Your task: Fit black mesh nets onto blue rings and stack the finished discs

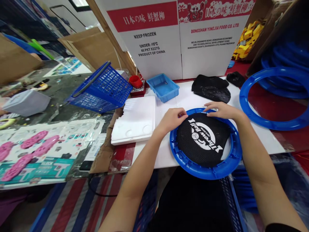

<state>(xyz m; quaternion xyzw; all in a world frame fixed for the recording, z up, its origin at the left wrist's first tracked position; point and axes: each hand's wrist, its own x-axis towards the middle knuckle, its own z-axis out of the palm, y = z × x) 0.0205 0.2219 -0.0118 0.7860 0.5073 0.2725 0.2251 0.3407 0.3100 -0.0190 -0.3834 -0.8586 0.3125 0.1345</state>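
Note:
In front of me a blue plastic ring (205,174) lies at the near edge of a white board, tilting toward my lap. A black mesh net (196,149) with a white "Throw Ball" print is spread inside it, leaving a gap at the lower right. My left hand (172,120) pinches the net's edge at the ring's upper left. At the ring's top my right hand (220,110) rests with fingers stretched and apart, the fingertips touching the rim and net edge. Behind the ring lie more black mesh nets (210,87).
Another blue ring (253,116) lies at the right, before a stack of rings (285,61). Behind the board stand a light-blue tray (166,96) and a white carton (159,64). Leftward are a foam block (135,125), a tilted blue basket (101,90) and pink parts (33,140).

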